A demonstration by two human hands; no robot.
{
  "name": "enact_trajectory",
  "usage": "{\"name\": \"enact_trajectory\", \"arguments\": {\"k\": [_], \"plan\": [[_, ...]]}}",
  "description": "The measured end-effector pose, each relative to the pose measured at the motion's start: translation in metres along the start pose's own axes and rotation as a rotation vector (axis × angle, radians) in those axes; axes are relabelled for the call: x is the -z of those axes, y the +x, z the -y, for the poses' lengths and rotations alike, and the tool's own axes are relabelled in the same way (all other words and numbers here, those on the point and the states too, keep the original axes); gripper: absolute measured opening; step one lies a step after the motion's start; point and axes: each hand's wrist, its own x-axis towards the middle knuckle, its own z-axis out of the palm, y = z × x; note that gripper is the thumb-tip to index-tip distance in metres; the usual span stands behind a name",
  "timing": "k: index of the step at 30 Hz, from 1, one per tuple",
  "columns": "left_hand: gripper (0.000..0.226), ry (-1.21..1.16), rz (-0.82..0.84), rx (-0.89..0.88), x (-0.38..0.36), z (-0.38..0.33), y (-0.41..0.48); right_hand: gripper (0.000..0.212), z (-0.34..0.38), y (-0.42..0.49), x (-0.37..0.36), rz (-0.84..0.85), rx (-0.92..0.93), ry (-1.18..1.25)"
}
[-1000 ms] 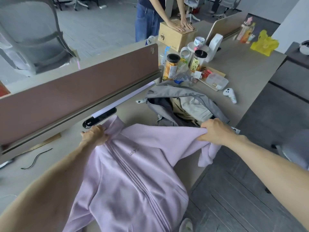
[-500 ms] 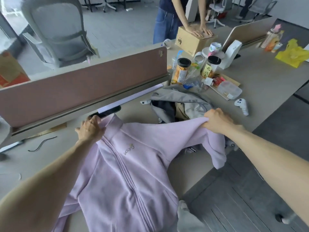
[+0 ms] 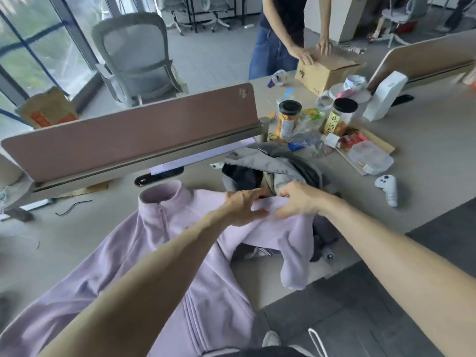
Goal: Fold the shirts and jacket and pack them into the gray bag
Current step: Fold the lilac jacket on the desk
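The jacket lies front up, zipped, along the near edge of the tabletop, collar towards the divider. My right hand is clenched on its sleeve, bunching the cloth, and the cuff hangs over the tabletop's right edge. My left hand rests on the same sleeve just beside it, fingers stretched out. The bag sits open right behind both hands.
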Motion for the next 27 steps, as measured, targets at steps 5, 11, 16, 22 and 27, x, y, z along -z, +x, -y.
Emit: {"name": "enact_trajectory", "arguments": {"k": [5,11,16,22,27], "plan": [[0.048,0.030,-0.085,0.022,0.004,-0.008,0.009,0.048,-0.035,-0.015,0.023,0.301,-0.108,-0.210],[0.052,-0.095,-0.139,-0.016,0.011,0.008,0.016,0.041,-0.072,-0.039,0.063,0.334,-0.025,0.150],[0.054,-0.145,-0.188,0.072,0.008,-0.008,0.025,0.023,-0.095,-0.049,0.108,0.125,0.027,0.246],[0.047,-0.066,-0.130,0.164,-0.016,0.001,0.036,0.056,-0.138,-0.024,0.104,-0.044,-0.094,-0.057],[0.027,0.053,-0.087,0.185,-0.022,0.007,0.040,0.053,-0.163,-0.016,0.092,-0.091,-0.148,-0.060]]}}
